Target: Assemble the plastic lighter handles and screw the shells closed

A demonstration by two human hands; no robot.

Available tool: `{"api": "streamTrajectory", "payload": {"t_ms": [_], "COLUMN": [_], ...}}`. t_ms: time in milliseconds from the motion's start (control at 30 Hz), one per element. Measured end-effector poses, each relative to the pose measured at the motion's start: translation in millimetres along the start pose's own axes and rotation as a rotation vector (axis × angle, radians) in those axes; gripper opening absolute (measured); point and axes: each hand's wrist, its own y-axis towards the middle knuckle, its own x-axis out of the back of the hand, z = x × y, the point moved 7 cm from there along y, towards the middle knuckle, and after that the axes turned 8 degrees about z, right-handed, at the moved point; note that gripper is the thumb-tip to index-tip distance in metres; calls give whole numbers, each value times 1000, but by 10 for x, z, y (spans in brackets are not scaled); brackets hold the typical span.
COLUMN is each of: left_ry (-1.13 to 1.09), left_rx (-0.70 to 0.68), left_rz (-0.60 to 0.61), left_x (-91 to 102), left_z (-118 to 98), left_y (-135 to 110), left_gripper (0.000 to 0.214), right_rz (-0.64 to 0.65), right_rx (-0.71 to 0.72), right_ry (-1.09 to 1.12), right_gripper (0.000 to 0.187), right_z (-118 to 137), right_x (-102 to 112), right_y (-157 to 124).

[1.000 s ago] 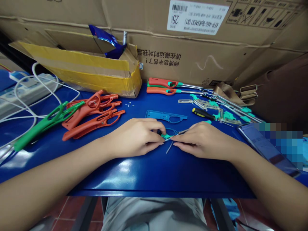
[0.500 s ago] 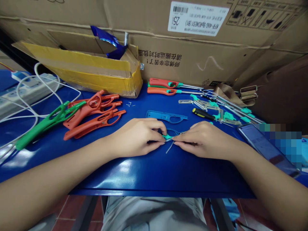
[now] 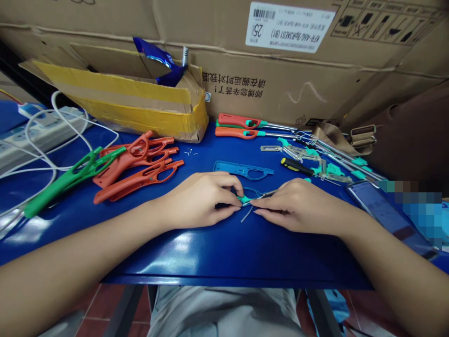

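Between my hands lies a blue lighter casing half [image 3: 251, 191], mostly covered by my fingers, with a green trigger piece [image 3: 244, 199] in it. My left hand [image 3: 206, 199] is closed around its handle end. My right hand [image 3: 298, 206] pinches with thumb and forefinger where a thin clear tube [image 3: 246, 215] sticks out toward me. A short stretch of metal lighter barrel [image 3: 268, 193] shows behind the right fingertips. Just beyond my hands rests the other blue casing half [image 3: 228, 167], hollow side up.
Orange casings [image 3: 136, 182] and green casings [image 3: 63, 192] are piled left. Assembled lighters [image 3: 238, 133] lie at the back. To the right are a screwdriver [image 3: 294, 166], clear fuel tanks [image 3: 336, 178] and a phone [image 3: 389, 215]. Tiny screws [image 3: 189, 152] lie near the cardboard box [image 3: 168, 124].
My right fingertips have shifted slightly, and the free end of the thin clear tube has moved up a little. My left hand holds its place.
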Motion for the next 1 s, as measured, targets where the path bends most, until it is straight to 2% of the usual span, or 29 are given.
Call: {"api": "streamTrajectory", "payload": {"t_ms": [233, 1000], "left_ry": [-43, -58], "left_rx": [37, 41], "left_rz": [-23, -8], "left_x": [6, -12], "left_z": [31, 37], "left_y": [10, 4], "left_gripper": [15, 15], "right_rz": [20, -19], "right_rx": [-44, -8], "right_ry": [67, 50], "right_gripper": [23, 22], "right_z": [-11, -17], "right_x": [4, 44], "right_y": [19, 1]}}
